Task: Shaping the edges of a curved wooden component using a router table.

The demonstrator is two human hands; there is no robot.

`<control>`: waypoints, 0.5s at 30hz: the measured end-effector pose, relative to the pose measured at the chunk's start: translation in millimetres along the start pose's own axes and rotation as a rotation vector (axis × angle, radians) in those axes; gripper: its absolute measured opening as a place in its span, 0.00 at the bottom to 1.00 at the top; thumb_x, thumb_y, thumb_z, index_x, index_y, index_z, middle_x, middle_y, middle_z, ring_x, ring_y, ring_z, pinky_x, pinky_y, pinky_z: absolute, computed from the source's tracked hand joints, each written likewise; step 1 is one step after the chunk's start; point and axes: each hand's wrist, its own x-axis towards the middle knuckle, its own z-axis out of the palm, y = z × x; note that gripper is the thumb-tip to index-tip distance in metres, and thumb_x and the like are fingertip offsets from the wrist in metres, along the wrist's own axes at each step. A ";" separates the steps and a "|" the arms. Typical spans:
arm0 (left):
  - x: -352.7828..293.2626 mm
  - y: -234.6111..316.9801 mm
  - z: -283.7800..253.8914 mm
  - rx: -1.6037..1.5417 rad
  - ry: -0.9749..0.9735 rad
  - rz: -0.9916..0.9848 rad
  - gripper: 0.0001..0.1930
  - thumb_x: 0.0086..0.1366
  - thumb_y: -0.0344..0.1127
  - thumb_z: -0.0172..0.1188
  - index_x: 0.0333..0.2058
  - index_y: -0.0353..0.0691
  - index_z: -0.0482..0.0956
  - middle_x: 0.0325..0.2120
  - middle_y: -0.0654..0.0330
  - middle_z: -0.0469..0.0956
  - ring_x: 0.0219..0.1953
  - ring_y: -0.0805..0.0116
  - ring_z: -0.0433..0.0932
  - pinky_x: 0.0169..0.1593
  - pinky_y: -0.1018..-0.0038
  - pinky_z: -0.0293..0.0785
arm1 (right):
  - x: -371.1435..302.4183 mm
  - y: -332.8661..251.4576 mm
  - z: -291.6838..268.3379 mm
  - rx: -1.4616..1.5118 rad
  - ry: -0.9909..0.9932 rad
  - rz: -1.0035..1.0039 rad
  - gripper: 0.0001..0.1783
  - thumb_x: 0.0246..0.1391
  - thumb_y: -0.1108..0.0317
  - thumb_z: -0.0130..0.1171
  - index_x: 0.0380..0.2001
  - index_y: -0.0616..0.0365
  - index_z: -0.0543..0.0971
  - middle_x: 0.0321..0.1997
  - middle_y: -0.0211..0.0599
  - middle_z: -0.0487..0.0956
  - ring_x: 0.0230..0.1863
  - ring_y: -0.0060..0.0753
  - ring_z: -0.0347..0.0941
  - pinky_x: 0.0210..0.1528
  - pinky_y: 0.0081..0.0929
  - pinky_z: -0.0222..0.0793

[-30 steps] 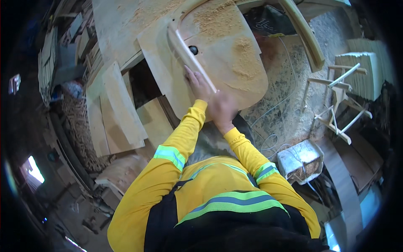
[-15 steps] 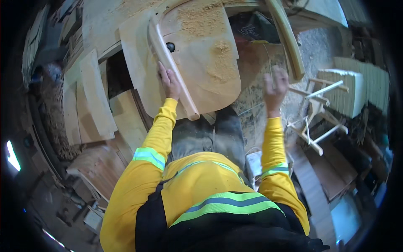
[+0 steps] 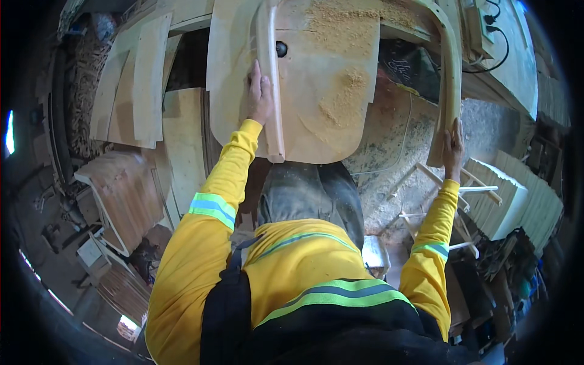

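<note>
A curved wooden frame (image 3: 451, 67), shaped like a large U, lies with one arm over a pale wooden board (image 3: 322, 134). Its other arm reaches past the board's right side. My left hand (image 3: 260, 94) is closed against the outer edge of the left arm, fingers pointing away from me. Around the lower part of the right arm, my right hand (image 3: 452, 146) is held at the outer side, its grip partly hidden. A round dark hole or knob (image 3: 281, 48) shows in the board beside the frame's left arm. Sawdust (image 3: 344, 103) is spread over the board.
Flat wood panels (image 3: 146, 85) lie to the left, with a stack of curved wooden pieces (image 3: 121, 198) nearer me. A small wooden stool frame (image 3: 471, 194) and stacked pale boards (image 3: 499, 201) stand at right. A power strip with a black cord (image 3: 490, 27) is at the far right.
My right hand has moved from the air to the right arm of the frame. The view has turned and shifted; my left hand stays at the left arm.
</note>
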 end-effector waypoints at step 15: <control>26.3 -1.9 -0.5 0.052 0.006 0.100 0.29 0.76 0.41 0.39 0.70 0.36 0.53 0.67 0.43 0.60 0.70 0.44 0.57 0.73 0.53 0.42 | 4.2 -6.8 5.3 0.006 0.054 -0.019 0.29 0.65 0.63 0.59 0.68 0.49 0.68 0.66 0.41 0.74 0.61 0.39 0.74 0.60 0.33 0.69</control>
